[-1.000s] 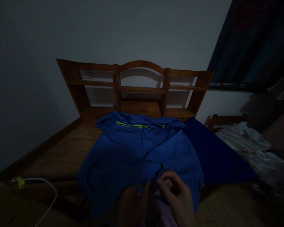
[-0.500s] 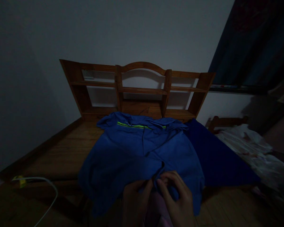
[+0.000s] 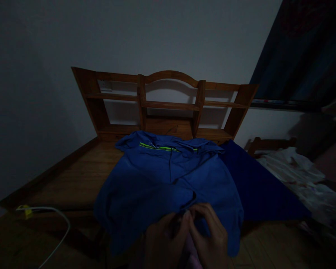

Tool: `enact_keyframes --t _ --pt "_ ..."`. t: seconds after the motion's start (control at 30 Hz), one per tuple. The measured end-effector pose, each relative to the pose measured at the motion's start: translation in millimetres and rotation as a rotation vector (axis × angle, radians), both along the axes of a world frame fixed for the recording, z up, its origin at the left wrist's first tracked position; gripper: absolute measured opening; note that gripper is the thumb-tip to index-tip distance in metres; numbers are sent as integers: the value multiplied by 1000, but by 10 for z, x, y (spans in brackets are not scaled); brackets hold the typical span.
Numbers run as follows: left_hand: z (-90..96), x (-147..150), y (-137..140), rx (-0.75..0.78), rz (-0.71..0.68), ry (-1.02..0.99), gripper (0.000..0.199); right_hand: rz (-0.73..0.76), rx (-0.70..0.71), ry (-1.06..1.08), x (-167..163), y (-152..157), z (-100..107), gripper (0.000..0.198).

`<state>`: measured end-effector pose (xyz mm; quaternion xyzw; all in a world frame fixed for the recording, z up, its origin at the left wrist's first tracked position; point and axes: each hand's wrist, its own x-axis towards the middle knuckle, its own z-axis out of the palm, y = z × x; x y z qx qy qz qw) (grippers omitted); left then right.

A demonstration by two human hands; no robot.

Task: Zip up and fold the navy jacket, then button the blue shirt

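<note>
A blue shirt (image 3: 145, 175) with a yellow-green stripe across its upper part lies spread over the wooden desk, its lower hem hanging past the front edge. At the front opening near the hem, my left hand (image 3: 166, 237) is closed on the shirt's edge. Beside it, my right hand (image 3: 208, 229) pinches the same edge between thumb and fingers. The fingertips of both hands meet there. Dim light and the fingers hide any button or other small detail between them.
A wooden shelf unit (image 3: 170, 106) stands at the back of the desk (image 3: 72, 172). Dark blue cloth (image 3: 257, 186) covers the desk's right part. A white cable (image 3: 58, 213) hangs off the left front. White bedding (image 3: 294, 164) lies at the right.
My left hand has come up and right, so its thumb now meets the right hand's fingertips at the shirt's edge. The right hand has hardly moved. The view has shifted slightly.
</note>
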<state>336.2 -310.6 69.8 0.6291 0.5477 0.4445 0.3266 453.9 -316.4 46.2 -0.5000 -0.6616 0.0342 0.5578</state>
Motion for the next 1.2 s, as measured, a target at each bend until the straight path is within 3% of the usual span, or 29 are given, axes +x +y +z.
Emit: enact_keyframes --t 0.2,0.37,0.53,0.7,0.8,0.87,0.9,0.97,1.0,1.07,1.2 --pt "-22 0 30 141 56 81 33 53 -8 -123 46 -15 -68 21" --pt "-94 17 78 135 89 119 40 39 -7 -151 62 -13 -74 22" --pt "-213 25 126 188 88 197 38 0 -39 -119 39 -43 0 12" --pt "-268 25 129 548 45 460 35 -6 -90 -252 104 -101 46 11" --pt "-335 1 116 763 44 608 39 -58 83 -446 203 -139 -86 28" --pt "-397 -24 107 812 45 644 40 -92 169 -461 256 -157 -181 39" --pt "-424 -36 106 811 30 635 39 -65 123 -374 270 -161 -203 38" --pt "-456 -46 115 770 -21 565 37 39 -106 -85 268 -155 -174 23" --pt "-459 -40 126 711 -49 503 36 98 -229 62 254 -145 -130 16" --pt "-443 -6 152 548 -78 370 33 200 -401 268 211 -117 -22 21" --pt "-404 95 67 211 -31 133 28 149 -388 384 196 -77 61 26"
